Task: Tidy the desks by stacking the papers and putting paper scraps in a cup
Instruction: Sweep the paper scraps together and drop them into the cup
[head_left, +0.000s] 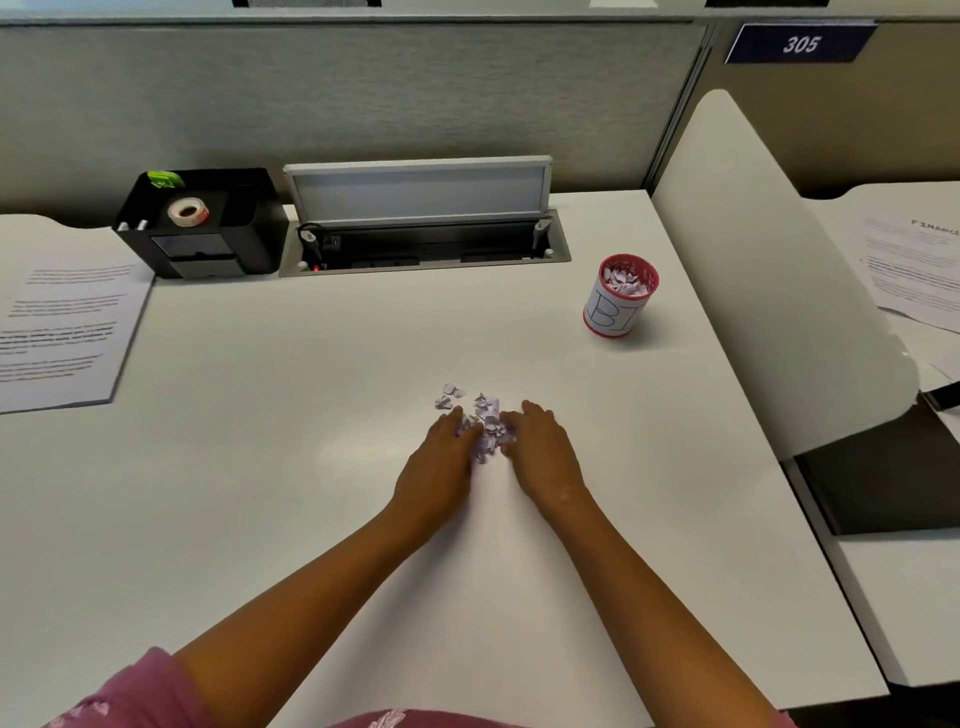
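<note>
- The left hand (439, 465) and the right hand (540, 454) lay knuckles-up on the white desk (311, 467), near its middle and a little toward the right edge, with a small heap of paper scraps (480, 418) between them.
- Both hands touched the heap from either side, fingers loosely curved inward round the scraps; whether any scrap was actually pinched I cannot tell, since the fingertips were hidden among the paper.
- A few scraps lay loose just beyond the left fingertips, toward the back of the desk.
- The cup (618, 296) stood upright near the desk's right edge, well apart from the hands and further back. It had a red rim and base, a white paper wrap with hand-drawn letters reading "BI", the rest turned out of sight, and it was filled with scraps nearly to the rim.
- A printed sheet of paper (62, 338) lay flat at the left edge of the desk; its lines of text were too blurred to read.
- A black desk organiser (208, 244) sat at the back left, holding a roll of tape (188, 211) and something green at its rear corner.
- Beside it, along the back edge, a cable tray (426, 244) stood with its lid raised.
- A blue sign (800, 44) on the partition at upper right read "305".
- More printed papers (914, 270) lay on the neighbouring desk to the right, with a heading beginning "FIN"; the rest was unreadable.
</note>
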